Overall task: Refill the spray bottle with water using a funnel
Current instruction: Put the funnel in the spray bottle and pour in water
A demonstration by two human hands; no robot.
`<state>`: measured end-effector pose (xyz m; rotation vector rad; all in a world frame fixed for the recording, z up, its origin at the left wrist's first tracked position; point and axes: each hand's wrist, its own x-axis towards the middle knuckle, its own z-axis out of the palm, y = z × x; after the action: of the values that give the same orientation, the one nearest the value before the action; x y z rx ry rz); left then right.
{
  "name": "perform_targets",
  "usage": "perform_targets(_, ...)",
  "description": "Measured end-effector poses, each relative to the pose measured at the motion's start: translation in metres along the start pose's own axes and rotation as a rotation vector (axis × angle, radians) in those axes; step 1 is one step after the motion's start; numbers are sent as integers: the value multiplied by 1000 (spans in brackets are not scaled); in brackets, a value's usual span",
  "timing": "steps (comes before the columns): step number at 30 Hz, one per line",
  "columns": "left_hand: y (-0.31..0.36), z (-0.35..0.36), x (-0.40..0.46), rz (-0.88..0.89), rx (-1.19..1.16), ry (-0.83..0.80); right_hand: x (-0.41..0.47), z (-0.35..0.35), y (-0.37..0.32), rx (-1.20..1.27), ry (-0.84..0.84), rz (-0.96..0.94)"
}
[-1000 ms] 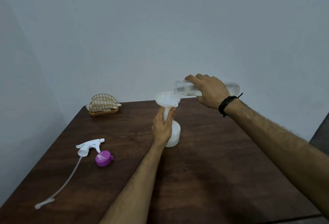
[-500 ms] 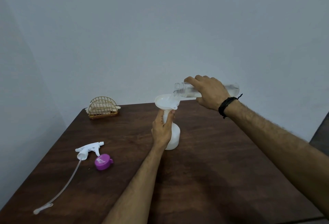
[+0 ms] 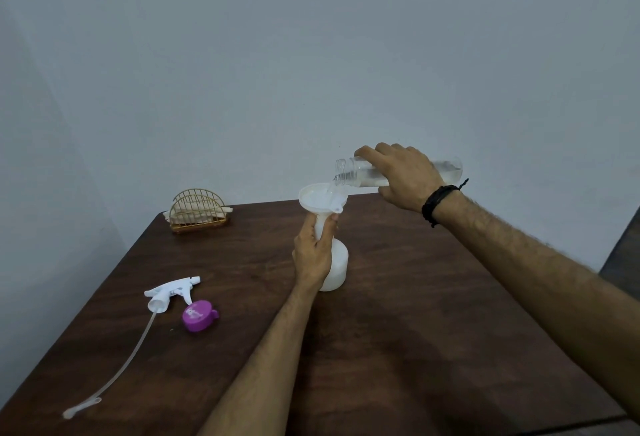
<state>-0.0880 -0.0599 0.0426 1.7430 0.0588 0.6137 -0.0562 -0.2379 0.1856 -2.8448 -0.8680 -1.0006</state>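
While left hand (image 3: pixel 313 250) gripped spray bottle (image 3: pixel 335 264) neck w/ curled fingers, right hand (image 3: pixel 403 174) clasped water bottle (image 3: pixel 360 174) tipped over funnel (image 3: pixel 320 197); best kept slow, steady.

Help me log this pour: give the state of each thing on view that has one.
spray bottle: upright on the table, uncapped, funnel in its neck.
funnel: upright, water in its bowl.
water bottle: uncapped, tipped near level, pouring.
trigger sprayer: off, lying on the table.
purple cap: off, on the table.
left hand: grips the spray bottle's neck.
right hand: holds the water bottle.
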Motion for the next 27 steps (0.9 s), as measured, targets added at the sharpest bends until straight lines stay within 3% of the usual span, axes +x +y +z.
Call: perform_targets(27,3,0,-1,7,-14,-4,2,3,1,-25,19,-32)
